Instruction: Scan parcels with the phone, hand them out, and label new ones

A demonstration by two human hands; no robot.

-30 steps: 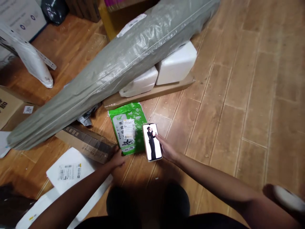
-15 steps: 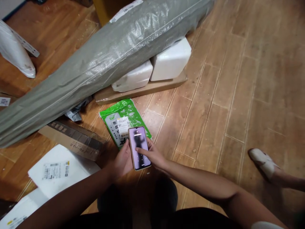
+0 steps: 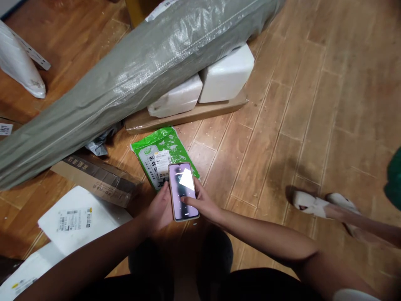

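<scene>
A smartphone [image 3: 181,190] with a lit, purplish screen is held between my two hands, low in front of me. My left hand [image 3: 161,207] grips its left edge, fingers curled behind it. On the other side my right hand [image 3: 205,202] wraps the right edge, its thumb over the lower part of the screen. A white reflection lies across the upper screen. Just beyond the phone, partly hidden by it, a green printed plastic bag [image 3: 175,148] with a white label [image 3: 162,163] lies flat on the floor.
A long grey wrapped bundle [image 3: 131,79] crosses diagonally, over white foam-wrapped packages [image 3: 228,75] and a flat cardboard box [image 3: 213,110]. Left of me are a long brown carton [image 3: 94,179] and white labelled parcels [image 3: 81,217]. Another person's feet in pale shoes [image 3: 308,202] stand at right.
The other person's second foot and something green have come into view at right. A white reflection has appeared on the phone screen. Both my hands still hold the phone.
</scene>
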